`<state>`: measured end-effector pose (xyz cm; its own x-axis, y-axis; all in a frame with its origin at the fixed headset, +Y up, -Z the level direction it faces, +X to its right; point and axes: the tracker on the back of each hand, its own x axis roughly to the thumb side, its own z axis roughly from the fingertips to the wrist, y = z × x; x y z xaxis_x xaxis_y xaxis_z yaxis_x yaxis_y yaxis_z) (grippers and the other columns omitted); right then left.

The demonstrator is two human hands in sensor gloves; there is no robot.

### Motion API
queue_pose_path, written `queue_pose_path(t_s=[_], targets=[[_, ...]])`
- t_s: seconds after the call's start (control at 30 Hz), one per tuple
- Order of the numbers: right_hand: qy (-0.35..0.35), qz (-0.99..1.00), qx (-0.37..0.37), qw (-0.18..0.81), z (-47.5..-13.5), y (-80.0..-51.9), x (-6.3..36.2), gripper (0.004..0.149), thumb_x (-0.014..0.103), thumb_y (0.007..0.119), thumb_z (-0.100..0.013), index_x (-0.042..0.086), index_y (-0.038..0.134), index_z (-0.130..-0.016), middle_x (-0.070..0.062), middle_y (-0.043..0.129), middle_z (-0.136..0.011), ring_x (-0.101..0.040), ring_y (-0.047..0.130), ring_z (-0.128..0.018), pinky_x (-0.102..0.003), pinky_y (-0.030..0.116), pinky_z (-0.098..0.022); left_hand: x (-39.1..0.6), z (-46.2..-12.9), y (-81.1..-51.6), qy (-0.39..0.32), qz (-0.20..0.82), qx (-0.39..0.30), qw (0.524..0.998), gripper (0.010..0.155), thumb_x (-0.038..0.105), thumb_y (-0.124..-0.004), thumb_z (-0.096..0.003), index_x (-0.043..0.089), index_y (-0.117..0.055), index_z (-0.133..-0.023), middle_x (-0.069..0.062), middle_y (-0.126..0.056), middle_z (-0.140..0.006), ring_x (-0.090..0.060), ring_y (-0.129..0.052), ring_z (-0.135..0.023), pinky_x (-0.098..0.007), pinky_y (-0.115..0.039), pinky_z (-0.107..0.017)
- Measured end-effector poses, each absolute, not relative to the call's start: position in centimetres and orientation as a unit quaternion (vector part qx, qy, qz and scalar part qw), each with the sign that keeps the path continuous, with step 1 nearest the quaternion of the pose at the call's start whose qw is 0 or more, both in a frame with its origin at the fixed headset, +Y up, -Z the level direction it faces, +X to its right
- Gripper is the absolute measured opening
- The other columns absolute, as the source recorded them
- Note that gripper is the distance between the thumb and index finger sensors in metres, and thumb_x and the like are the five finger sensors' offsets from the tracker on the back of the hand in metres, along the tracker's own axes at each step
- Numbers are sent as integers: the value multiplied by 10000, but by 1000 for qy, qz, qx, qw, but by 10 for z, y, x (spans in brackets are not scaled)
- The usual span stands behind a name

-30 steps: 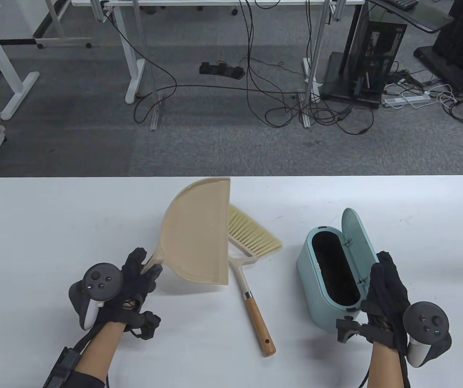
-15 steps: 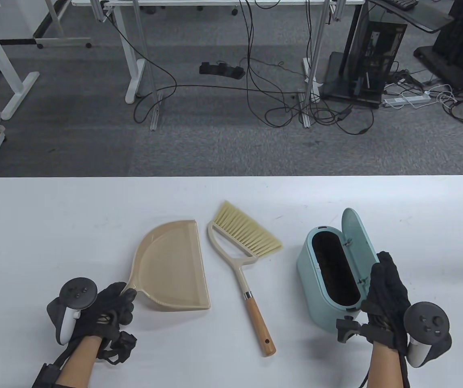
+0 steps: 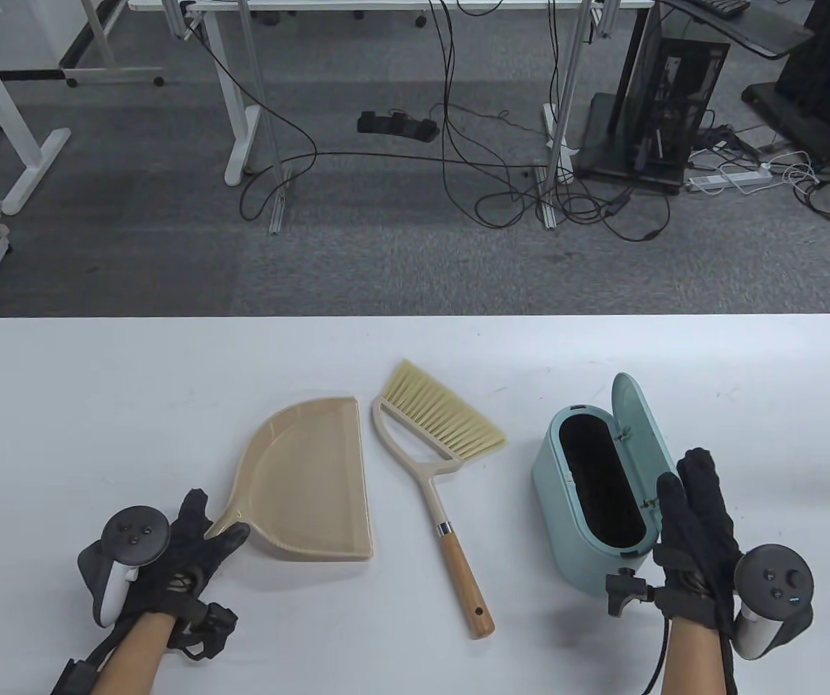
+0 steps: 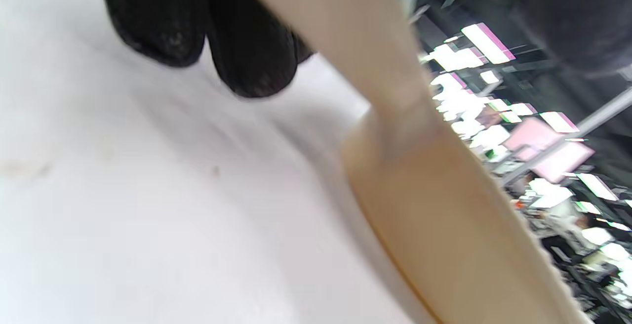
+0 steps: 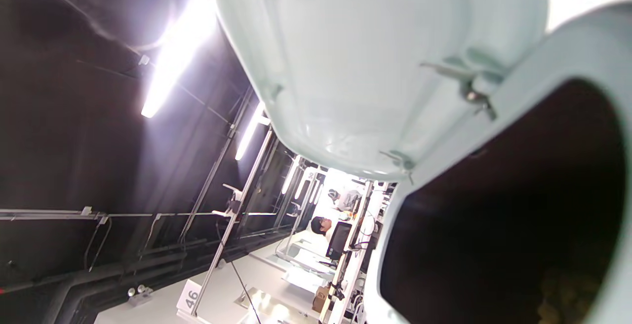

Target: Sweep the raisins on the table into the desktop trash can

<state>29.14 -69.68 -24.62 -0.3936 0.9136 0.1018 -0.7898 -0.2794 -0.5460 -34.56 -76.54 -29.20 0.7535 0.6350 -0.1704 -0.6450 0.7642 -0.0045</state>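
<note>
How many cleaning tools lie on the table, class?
2. The beige dustpan lies flat left of centre, its handle at the left hand. The brush lies just right of it, untouched. No others show.

One dustpan (image 3: 306,481) (image 4: 444,205), flat on counter (image 3: 96,405), just ahead of my left hand (image 3: 169,561), handle tip at my fingers (image 4: 252,52). One brush (image 3: 438,449), between my hands. One trash can (image 3: 589,499) (image 5: 568,215), lid up, just beside my right hand (image 3: 697,536). Two hands mine, one tracker on each. Raisins on counter: none I can make out. Inside can too dark to count anything.
</note>
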Motion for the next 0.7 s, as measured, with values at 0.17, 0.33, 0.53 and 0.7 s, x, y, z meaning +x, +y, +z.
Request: queue_pose_path(t_s=[0.17, 0.33, 0.53, 0.7], targets=[[-266, 782, -108, 554, -238, -686, 304, 968, 762, 626, -510, 226, 187, -1185, -214, 210, -1215, -533, 245, -1083, -744, 293, -689, -333, -280, -741, -25, 279, 30, 960, 986, 722, -737, -436, 183, -281, -1125, -234, -510, -1102, -391, -781, -902, -549, -695, -602], [-241, 757, -107, 598, -239, -667, 312, 1009, 773, 644, -511, 250, 99, -1181, -164, 60, -1233, -474, 44, -1113, -716, 99, -698, -302, -266, -731, -153, 196, 58, 967, 1023, 726, -743, -431, 231, -187, -1132, -240, -259, -1161, -452, -538, -1042, -619, -573, -677], [-157, 829, -143, 517, -263, -651, 291, 1043, 787, 675, -487, 250, 128, -1195, -131, 28, -1241, -414, -47, -1115, -685, -31, -667, -272, -251, -735, -237, 75, 44, 968, 1019, 737, -741, -411, 282, -195, -1141, -176, -114, -1198, -469, -248, -1130, -704, -364, -737], [-101, 888, -152, 422, -283, -653, 261, 1001, 757, 711, -485, 145, 350, -1190, -214, 295, -1234, -493, 221, -1114, -729, 138, -672, -254, -242, -745, -281, -14, 38, 959, 1009, 744, -721, -413, 290, -193, -1143, -162, -110, -1206, -467, -210, -1138, -712, -351, -737]])
